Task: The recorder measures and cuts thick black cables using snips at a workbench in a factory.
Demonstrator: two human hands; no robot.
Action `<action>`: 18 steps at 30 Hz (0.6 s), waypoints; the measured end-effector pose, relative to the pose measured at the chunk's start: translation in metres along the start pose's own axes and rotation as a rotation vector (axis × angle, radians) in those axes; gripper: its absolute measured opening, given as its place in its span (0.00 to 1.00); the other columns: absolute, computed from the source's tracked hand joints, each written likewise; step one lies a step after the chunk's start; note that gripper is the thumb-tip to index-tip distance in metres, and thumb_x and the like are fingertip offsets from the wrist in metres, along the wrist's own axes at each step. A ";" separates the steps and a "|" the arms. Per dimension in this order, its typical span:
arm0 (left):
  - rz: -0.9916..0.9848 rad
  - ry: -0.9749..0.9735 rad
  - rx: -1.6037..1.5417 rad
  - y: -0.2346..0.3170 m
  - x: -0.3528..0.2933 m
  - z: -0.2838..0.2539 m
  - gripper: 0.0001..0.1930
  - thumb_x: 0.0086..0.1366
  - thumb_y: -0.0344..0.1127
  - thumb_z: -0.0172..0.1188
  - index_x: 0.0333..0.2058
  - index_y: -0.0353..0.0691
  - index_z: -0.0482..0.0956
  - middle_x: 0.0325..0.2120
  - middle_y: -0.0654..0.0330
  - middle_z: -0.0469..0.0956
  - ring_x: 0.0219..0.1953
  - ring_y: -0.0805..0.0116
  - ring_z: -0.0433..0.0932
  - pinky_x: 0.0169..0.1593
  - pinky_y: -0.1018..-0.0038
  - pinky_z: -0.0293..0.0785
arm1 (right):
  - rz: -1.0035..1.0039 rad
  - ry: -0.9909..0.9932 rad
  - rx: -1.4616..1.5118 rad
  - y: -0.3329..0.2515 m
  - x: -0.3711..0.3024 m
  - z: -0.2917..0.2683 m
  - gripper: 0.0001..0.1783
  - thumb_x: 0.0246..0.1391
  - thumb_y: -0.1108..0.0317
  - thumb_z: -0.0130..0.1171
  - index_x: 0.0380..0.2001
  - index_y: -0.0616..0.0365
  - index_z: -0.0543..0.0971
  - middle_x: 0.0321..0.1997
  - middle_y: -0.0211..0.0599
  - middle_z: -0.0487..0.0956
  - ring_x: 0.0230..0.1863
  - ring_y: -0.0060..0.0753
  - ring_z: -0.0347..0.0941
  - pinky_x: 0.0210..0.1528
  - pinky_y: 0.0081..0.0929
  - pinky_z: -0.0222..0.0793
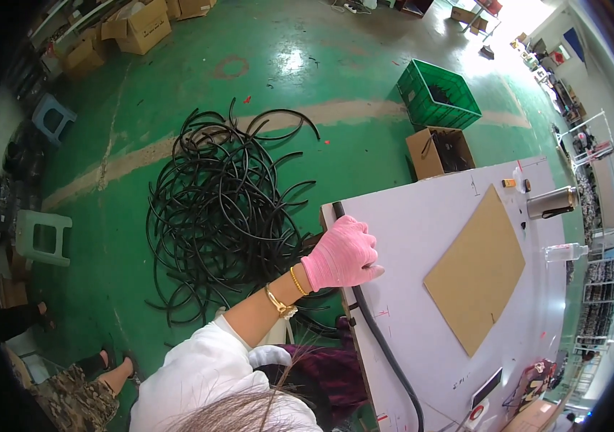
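Observation:
My left hand (343, 253), in a pink knitted glove, is closed over a black rubber hose (381, 338) at the left edge of a white worktable (408, 237). The hose shows beyond the fist at the table's far corner and runs back along the edge toward the near side. Its near end passes out of the picture. A gold watch and a beaded bracelet sit on this wrist. My right hand is not visible. On the floor left of the table lies a big tangled heap of similar black hoses (224, 194).
The table carries a tan board (480, 270), a steel thermos (552, 203), a clear bottle (566, 252) and a tablet-like device (486, 389). Beyond it stand a cardboard box (422, 155) and a green crate (440, 97). Stools (44, 237) and a seated person (77, 396) are at left.

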State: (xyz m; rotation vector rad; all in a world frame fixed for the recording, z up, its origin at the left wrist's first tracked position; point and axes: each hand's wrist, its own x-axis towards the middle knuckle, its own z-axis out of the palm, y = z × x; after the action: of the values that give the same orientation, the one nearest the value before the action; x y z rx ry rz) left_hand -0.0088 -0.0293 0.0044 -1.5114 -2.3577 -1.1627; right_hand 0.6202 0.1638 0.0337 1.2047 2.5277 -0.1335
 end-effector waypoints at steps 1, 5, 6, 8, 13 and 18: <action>-0.004 -0.017 0.021 0.000 -0.003 -0.001 0.15 0.49 0.46 0.64 0.12 0.44 0.76 0.18 0.64 0.72 0.31 0.62 0.72 0.43 0.65 0.65 | 0.283 -0.040 0.341 -0.043 0.007 -0.026 0.20 0.54 0.66 0.57 0.49 0.59 0.73 0.46 0.52 0.76 0.48 0.49 0.72 0.52 0.38 0.67; -0.110 -0.310 0.007 0.012 0.012 -0.013 0.12 0.49 0.45 0.64 0.26 0.45 0.81 0.31 0.62 0.77 0.40 0.61 0.73 0.49 0.63 0.65 | 0.556 0.026 0.650 -0.081 0.002 -0.046 0.30 0.55 0.52 0.59 0.52 0.67 0.72 0.44 0.54 0.78 0.47 0.46 0.74 0.52 0.38 0.68; -0.092 -0.200 0.065 0.010 0.011 -0.007 0.16 0.49 0.45 0.64 0.36 0.45 0.78 0.39 0.58 0.75 0.45 0.59 0.72 0.52 0.62 0.64 | 0.593 -0.018 0.658 -0.086 0.006 -0.050 0.30 0.55 0.51 0.59 0.52 0.65 0.72 0.47 0.52 0.78 0.47 0.45 0.74 0.52 0.38 0.68; -0.099 -0.220 0.181 0.013 0.013 0.002 0.34 0.48 0.44 0.65 0.56 0.46 0.68 0.58 0.53 0.66 0.59 0.53 0.64 0.61 0.57 0.59 | 0.584 0.210 1.051 -0.071 0.011 -0.015 0.10 0.48 0.73 0.58 0.35 0.56 0.70 0.25 0.25 0.68 0.27 0.20 0.64 0.31 0.20 0.63; -0.008 -0.190 0.302 0.005 0.014 0.009 0.37 0.58 0.44 0.61 0.65 0.45 0.60 0.67 0.53 0.53 0.68 0.53 0.52 0.68 0.57 0.45 | 0.561 -0.053 0.887 -0.038 -0.011 -0.011 0.05 0.52 0.68 0.56 0.29 0.48 0.69 0.18 0.17 0.62 0.16 0.14 0.58 0.19 0.19 0.55; 0.065 -0.211 0.378 -0.007 0.019 0.015 0.33 0.62 0.41 0.57 0.65 0.44 0.60 0.67 0.52 0.56 0.68 0.52 0.52 0.69 0.59 0.45 | 0.582 -0.182 1.337 -0.052 -0.045 -0.074 0.05 0.50 0.68 0.55 0.26 0.54 0.70 0.19 0.22 0.67 0.20 0.18 0.63 0.22 0.19 0.57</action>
State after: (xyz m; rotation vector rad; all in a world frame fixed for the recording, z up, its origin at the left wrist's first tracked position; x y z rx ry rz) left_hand -0.0192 -0.0074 -0.0005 -1.6194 -2.4541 -0.5212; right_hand 0.5875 0.1147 0.1148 2.1030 1.6338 -1.8382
